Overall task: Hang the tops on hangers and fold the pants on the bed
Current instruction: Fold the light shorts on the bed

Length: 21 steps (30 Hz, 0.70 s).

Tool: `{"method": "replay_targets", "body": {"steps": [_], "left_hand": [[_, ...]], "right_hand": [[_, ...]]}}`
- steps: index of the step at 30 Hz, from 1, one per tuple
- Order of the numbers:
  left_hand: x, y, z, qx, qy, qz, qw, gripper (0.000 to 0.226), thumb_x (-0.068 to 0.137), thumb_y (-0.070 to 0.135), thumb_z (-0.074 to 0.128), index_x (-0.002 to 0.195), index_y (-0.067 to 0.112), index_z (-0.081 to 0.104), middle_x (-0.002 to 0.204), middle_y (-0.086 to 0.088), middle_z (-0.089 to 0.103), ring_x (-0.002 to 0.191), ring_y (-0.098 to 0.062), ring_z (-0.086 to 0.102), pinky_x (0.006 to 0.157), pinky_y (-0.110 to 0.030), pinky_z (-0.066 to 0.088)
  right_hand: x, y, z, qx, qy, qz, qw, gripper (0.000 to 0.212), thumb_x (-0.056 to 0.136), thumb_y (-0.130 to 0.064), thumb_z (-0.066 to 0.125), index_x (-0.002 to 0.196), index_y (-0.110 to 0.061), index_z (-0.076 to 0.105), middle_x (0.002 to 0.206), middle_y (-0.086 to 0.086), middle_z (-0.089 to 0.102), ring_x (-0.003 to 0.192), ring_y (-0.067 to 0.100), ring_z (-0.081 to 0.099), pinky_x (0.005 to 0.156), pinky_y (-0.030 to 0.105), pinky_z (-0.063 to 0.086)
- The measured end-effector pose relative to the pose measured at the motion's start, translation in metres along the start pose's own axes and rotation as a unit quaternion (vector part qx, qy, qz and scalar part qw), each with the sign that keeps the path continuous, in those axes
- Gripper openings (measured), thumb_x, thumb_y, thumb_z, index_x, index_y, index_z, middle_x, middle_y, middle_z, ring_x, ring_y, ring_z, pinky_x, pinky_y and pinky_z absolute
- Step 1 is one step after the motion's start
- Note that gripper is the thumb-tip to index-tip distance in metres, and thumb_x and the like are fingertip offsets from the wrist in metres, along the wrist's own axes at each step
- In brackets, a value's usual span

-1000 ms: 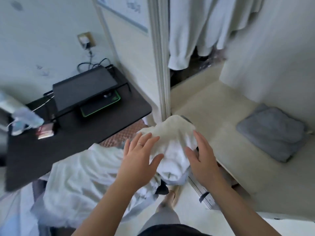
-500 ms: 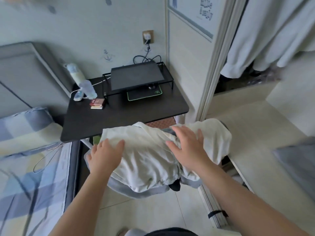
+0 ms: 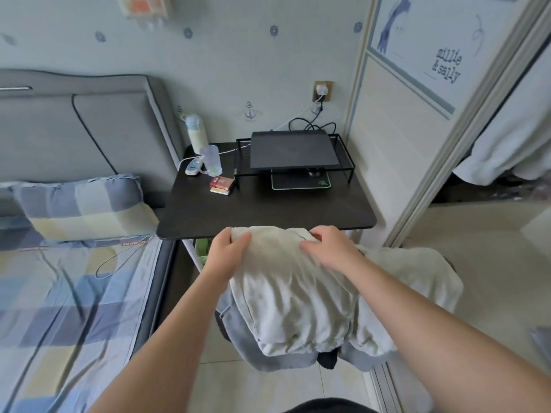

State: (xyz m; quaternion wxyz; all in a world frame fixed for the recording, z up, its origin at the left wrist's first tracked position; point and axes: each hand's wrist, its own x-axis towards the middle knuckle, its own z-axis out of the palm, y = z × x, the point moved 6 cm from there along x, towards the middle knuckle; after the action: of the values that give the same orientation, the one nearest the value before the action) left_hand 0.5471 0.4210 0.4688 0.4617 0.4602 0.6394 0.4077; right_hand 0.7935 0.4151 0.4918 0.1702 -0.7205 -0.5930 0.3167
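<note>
A cream-white garment (image 3: 292, 293) lies on top of a pile of clothes draped over a seat in front of the black desk. My left hand (image 3: 228, 251) grips its upper left edge, thumb over the cloth. My right hand (image 3: 328, 247) pinches a fold at its upper right. A grey-blue garment (image 3: 268, 350) hangs out beneath it, and another pale piece (image 3: 417, 272) spreads to the right. A thin wire hanger (image 3: 119, 257) lies on the checked bed (image 3: 59, 308) at the left.
The black desk (image 3: 268, 210) carries a monitor stand (image 3: 293, 152), a bottle (image 3: 196, 135), a cup (image 3: 212, 163) and a small box (image 3: 221, 184). A checked pillow (image 3: 80, 207) leans on the grey headboard. The open wardrobe (image 3: 492, 204) with hanging white clothes is at the right.
My view has swung left from the wardrobe toward the desk and bed. Both hands have moved up to the top edge of the cream garment and taken hold of it.
</note>
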Motion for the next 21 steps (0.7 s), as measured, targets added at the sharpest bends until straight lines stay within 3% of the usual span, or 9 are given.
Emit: {"method": "replay_targets", "body": {"steps": [3,6,8,11,15,21], "left_hand": [[-0.031,0.014,-0.017,-0.111,-0.041,0.037,0.992,0.023,0.083,0.040,0.068,0.084,0.017,0.066,0.083,0.001,0.067,0.081,-0.012,0.062,0.072,-0.030,0.051],[-0.057,0.041,-0.038,-0.147,-0.075,0.093,0.982,0.024,0.086,0.037,0.068,0.088,0.014,0.065,0.087,-0.003,0.067,0.082,-0.013,0.062,0.070,-0.027,0.051],[-0.068,0.062,-0.062,-0.170,-0.069,0.124,0.975,0.028,0.088,0.035,0.068,0.095,0.008,0.062,0.089,-0.007,0.064,0.082,-0.018,0.060,0.071,-0.032,0.049],[-0.082,0.101,-0.106,-0.211,-0.057,0.176,0.960,0.013,0.089,0.030,0.066,0.093,0.017,0.068,0.088,-0.007,0.067,0.081,-0.018,0.063,0.068,-0.030,0.053],[-0.098,0.139,-0.184,-0.237,-0.013,0.242,0.941,0.010,0.088,0.022,0.064,0.093,0.026,0.072,0.087,0.000,0.071,0.079,-0.014,0.067,0.066,-0.026,0.056],[-0.125,0.159,-0.334,-0.192,0.129,0.294,0.928,0.015,0.075,0.011,0.061,0.083,0.022,0.066,0.072,0.002,0.060,0.066,-0.014,0.057,0.055,-0.026,0.049]], "right_hand": [[-0.009,-0.018,-0.008,0.058,0.014,-0.043,0.997,0.029,0.084,-0.033,0.069,0.075,-0.007,0.059,0.068,0.003,0.050,0.068,0.020,0.048,0.064,0.034,0.034],[-0.033,-0.044,-0.018,0.137,0.003,-0.078,0.988,0.018,0.088,-0.027,0.069,0.088,-0.009,0.072,0.070,0.005,0.062,0.065,0.016,0.052,0.065,0.033,0.038],[-0.053,-0.072,-0.025,0.175,-0.001,-0.114,0.978,0.011,0.091,-0.025,0.067,0.091,-0.018,0.076,0.076,0.003,0.073,0.066,0.017,0.062,0.067,0.035,0.045],[-0.083,-0.131,-0.034,0.228,0.003,-0.183,0.956,0.013,0.092,-0.023,0.065,0.096,-0.024,0.077,0.087,0.000,0.078,0.083,0.025,0.074,0.076,0.043,0.057],[-0.112,-0.216,-0.031,0.268,-0.002,-0.258,0.928,0.017,0.096,-0.018,0.063,0.098,-0.028,0.077,0.089,0.001,0.078,0.081,0.018,0.074,0.077,0.037,0.055],[-0.156,-0.350,0.018,0.334,-0.062,-0.346,0.875,0.020,0.098,-0.006,0.060,0.099,-0.017,0.077,0.091,0.011,0.077,0.078,0.014,0.069,0.070,0.022,0.054]]}}
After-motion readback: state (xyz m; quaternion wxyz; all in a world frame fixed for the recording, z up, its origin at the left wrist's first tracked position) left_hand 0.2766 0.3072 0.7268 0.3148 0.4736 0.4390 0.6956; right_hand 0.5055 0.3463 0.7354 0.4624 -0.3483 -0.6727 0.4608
